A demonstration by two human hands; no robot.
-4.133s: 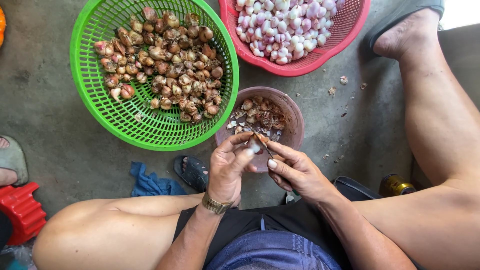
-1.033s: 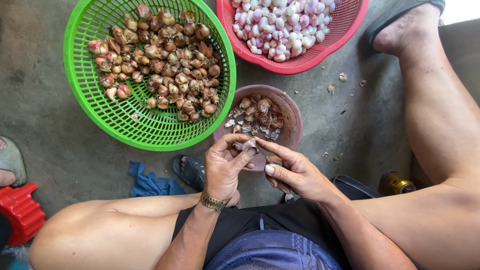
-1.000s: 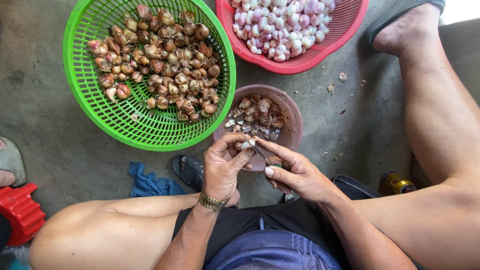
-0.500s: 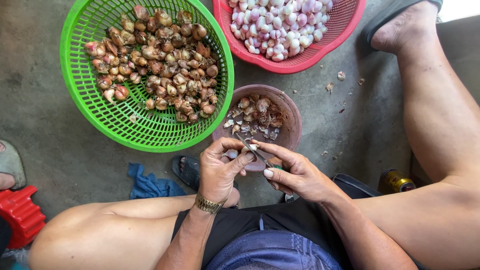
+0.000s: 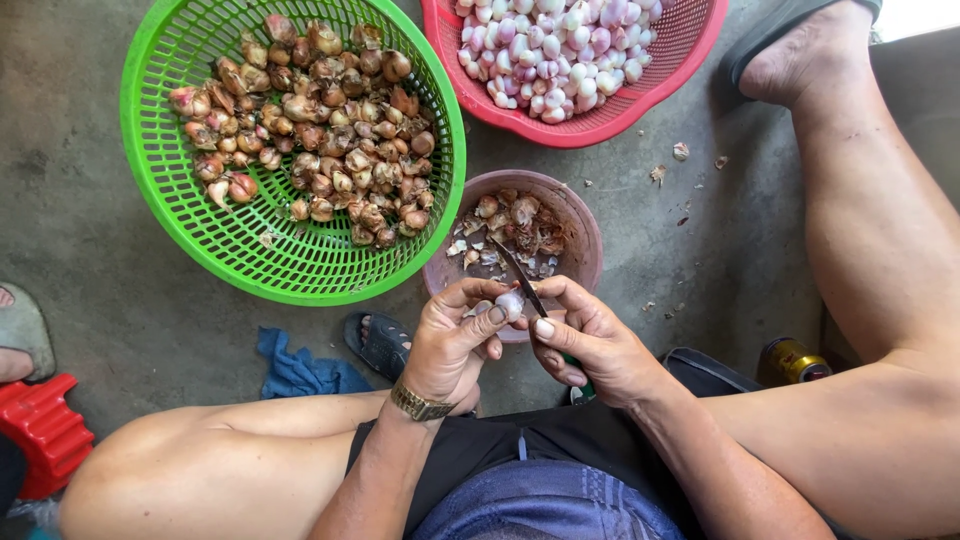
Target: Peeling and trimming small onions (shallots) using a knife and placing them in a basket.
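My left hand (image 5: pixel 452 340) pinches a small pale shallot (image 5: pixel 509 303) between thumb and fingers, just above the near rim of a brown bowl (image 5: pixel 588 245) of peelings. My right hand (image 5: pixel 592 342) grips a small knife (image 5: pixel 520 277), its dark blade lying against the shallot and pointing up over the bowl. A green basket (image 5: pixel 200 230) of unpeeled brown shallots sits at upper left. A red basket (image 5: pixel 620 110) of peeled pink-white shallots sits at the top, right of the green basket.
My bare legs spread to both sides on a grey concrete floor (image 5: pixel 90 260). A blue cloth (image 5: pixel 295 368) and a dark sandal (image 5: pixel 378 340) lie by my left knee. A red plastic stool (image 5: pixel 40 430) stands at far left, a small can (image 5: pixel 795 360) at right.
The peeled shallot now shows whiter between my left fingers, and the knife blade has tilted up over the bowl. The view has drifted slightly; both hands stay over the bowl's near rim.
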